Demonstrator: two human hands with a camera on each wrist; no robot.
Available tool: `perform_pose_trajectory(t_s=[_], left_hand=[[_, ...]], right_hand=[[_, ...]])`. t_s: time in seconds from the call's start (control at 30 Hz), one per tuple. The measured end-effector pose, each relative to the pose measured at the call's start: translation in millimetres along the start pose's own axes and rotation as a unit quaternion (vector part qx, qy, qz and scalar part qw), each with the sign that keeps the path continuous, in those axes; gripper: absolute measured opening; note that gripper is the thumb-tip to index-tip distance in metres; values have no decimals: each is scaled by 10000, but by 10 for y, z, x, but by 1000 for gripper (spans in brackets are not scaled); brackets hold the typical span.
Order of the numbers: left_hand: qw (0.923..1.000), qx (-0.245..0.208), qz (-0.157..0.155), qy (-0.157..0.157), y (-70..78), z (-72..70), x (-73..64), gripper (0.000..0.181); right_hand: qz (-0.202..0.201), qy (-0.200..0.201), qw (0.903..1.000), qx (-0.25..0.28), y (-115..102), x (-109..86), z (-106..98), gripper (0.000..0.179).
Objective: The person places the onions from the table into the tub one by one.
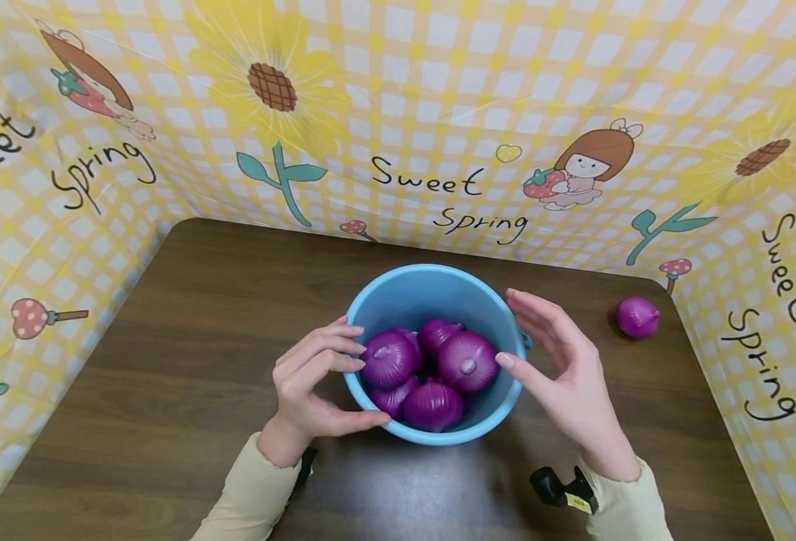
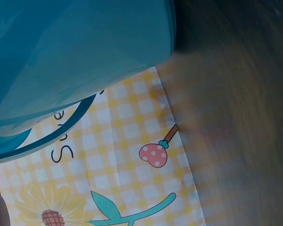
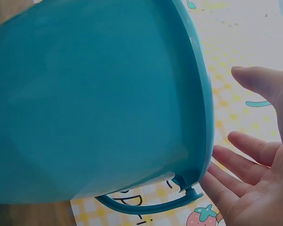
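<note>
A light blue bucket (image 1: pixel 432 279) stands mid-table with several purple onions (image 1: pixel 433 406) inside. At its left side my left hand (image 1: pixel 313 383) holds the rim, fingertips on the edge and thumb along the near rim. My right hand (image 1: pixel 567 376) is at the right side, fingers spread and loosely bent, its thumb tip over the rim. The right wrist view has the same right hand (image 3: pixel 254 174) with its fingers apart beside the bucket's rim (image 3: pixel 205 103). In the left wrist view the bucket's wall (image 2: pixel 85 56) fills the top; only a sliver of the left hand shows.
One more onion (image 1: pixel 637 317) lies at the far right corner of the brown table (image 1: pixel 134 421). Yellow checked cloth (image 1: pixel 432 113) walls the back and both sides. The bucket's handle (image 3: pixel 146 207) hangs along its far side.
</note>
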State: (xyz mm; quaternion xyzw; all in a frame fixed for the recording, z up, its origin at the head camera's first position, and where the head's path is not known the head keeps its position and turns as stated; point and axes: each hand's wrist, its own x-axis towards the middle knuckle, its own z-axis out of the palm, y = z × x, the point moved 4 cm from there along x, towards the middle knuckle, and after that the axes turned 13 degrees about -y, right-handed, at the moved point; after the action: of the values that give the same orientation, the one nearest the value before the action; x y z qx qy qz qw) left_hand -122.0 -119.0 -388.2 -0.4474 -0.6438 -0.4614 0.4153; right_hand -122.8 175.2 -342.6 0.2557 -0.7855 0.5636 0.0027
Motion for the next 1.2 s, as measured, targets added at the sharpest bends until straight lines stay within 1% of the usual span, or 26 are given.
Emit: perform_pose_trajectory(t_s=[0.27,0.67,1.2], left_hand=[[10000,4,4,9,-3,0,4,58],[10000,25,-36,8,-9,3,-30,59],[10000,35,20,26,-2,0,-10,59]], right_hand=[[26,66,10000,-14,16,-7,-29,71],[61,127,9999,-35,23,-14,-63,71],[64,184,9998,20,23,-14,-65,77]])
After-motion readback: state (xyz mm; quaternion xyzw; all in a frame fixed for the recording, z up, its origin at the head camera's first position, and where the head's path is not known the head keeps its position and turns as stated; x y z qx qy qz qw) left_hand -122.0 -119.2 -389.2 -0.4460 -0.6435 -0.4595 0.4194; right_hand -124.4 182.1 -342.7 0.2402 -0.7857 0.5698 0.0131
